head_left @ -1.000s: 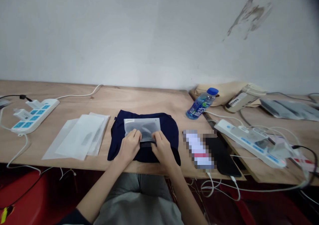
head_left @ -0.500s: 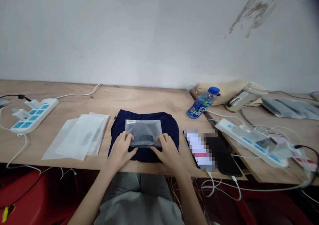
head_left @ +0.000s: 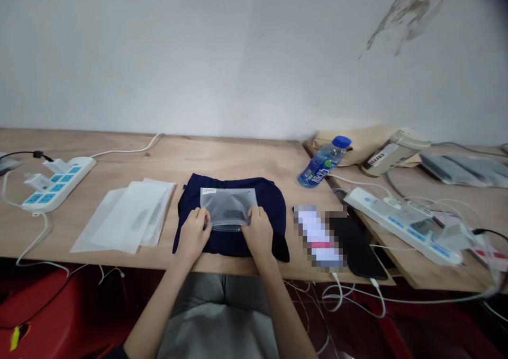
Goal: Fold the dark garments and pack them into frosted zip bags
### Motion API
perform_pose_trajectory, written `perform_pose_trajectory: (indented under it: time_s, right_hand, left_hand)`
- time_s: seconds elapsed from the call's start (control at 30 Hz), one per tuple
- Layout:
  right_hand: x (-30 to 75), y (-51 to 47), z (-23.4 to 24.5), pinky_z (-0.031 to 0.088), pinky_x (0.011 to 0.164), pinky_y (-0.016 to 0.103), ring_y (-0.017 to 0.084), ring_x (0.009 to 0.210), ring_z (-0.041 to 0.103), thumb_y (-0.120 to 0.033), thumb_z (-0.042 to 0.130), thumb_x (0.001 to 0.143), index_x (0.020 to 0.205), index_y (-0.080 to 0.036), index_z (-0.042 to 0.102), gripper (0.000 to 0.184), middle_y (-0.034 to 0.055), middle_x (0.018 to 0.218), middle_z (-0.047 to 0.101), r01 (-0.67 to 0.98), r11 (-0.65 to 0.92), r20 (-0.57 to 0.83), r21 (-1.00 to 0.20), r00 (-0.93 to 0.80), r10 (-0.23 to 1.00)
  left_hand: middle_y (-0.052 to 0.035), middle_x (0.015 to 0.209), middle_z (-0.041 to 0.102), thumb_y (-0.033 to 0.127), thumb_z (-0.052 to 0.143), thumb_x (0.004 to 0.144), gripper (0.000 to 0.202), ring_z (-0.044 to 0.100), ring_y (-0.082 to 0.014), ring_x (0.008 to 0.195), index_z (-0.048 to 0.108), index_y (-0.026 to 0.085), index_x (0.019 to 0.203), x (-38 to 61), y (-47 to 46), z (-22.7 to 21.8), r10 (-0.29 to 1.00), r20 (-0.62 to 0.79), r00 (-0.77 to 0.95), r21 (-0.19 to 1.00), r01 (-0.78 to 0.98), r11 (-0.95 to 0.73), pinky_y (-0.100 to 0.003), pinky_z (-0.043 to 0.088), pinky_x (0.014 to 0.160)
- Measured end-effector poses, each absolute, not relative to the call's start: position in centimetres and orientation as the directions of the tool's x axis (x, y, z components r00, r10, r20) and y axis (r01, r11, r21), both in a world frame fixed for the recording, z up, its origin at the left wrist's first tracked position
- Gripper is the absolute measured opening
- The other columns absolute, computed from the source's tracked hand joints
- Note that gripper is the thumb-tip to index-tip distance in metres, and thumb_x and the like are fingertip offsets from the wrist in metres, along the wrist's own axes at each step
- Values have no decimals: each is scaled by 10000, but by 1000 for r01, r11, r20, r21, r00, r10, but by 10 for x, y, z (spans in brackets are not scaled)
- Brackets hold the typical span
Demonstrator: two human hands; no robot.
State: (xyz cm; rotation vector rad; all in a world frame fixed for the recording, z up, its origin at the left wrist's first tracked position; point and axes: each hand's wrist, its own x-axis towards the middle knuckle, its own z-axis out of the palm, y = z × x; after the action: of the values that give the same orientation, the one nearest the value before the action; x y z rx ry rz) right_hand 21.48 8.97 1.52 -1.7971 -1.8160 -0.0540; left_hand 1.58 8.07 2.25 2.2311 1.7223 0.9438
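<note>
A clear plastic zip bag with a small white label at its upper left lies over a folded navy-blue cloth item. My left hand grips the bag's lower left edge, fingers curled over it. At the lower right edge my right hand grips the same bag. Between the two hands the near edge of the bag is open a little. Left of the cloth is a loose pile of translucent bags.
White power strips stand at the left and right. Right of the cloth lie a lit phone and a black phone, both on cables. Behind them are a blue-capped bottle and a coffee cup.
Both hands have closed from spread fingers into a grip on the bag's near edge, which now gapes slightly. A dark corner of the cloth shows beside the right wrist.
</note>
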Motion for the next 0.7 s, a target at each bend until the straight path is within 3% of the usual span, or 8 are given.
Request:
perform_pose_trajectory:
  time_s: [0.07,0.13,0.23,0.37,0.53,0.7]
  right_hand:
    - [216,84,20,389,693,321,227,799,509,-112,566,756,867,-202,480,166,62,866,546,941,97,403,-323,44,914]
    - [217,73,29,408,730,354,260,872,528,-175,599,782,961,-182,520,197,105,971,571,946,141,402,-293,-12,915]
    - [209,52,43,436,787,370,269,949,551,-234,569,850,1057,-175,537,218,128,1054,586,907,248,447,-339,-77,891]
    - [174,34,45,453,711,262,178,815,617,-200,444,938,1011,-200,558,136,55,895,641,806,388,402,-447,-207,892]
    - [131,40,28,392,547,243,145,688,650,-180,446,951,1046,-212,588,174,35,894,688,823,416,336,-386,-294,895]
    - [122,53,18,366,535,256,144,652,647,-203,440,972,933,-207,618,182,20,798,686,853,392,392,-344,-248,886]
  left_hand:
    - [-21,880,549,183,586,806,118,561,-197,846,517,223,893,7,75,24,917,378,125,529,784,-325,-331,476,769]
    - [-39,972,577,297,667,770,278,581,-207,892,550,224,1011,-6,66,26,927,360,109,576,755,-313,-337,489,776]
    - [-29,897,614,419,632,801,380,592,-179,738,577,213,1115,-23,54,28,961,277,-12,648,740,-178,-312,488,692]
    - [-20,711,651,452,459,903,332,613,-177,650,676,200,907,-27,54,29,986,115,-124,687,727,11,-285,444,628]
    - [-4,608,642,440,496,866,328,593,-165,588,672,204,723,-14,66,33,996,57,-71,702,712,11,-261,391,565]
    - [14,585,620,386,514,837,288,560,-139,554,629,197,652,-10,68,42,994,82,-76,757,654,-12,-240,371,530]
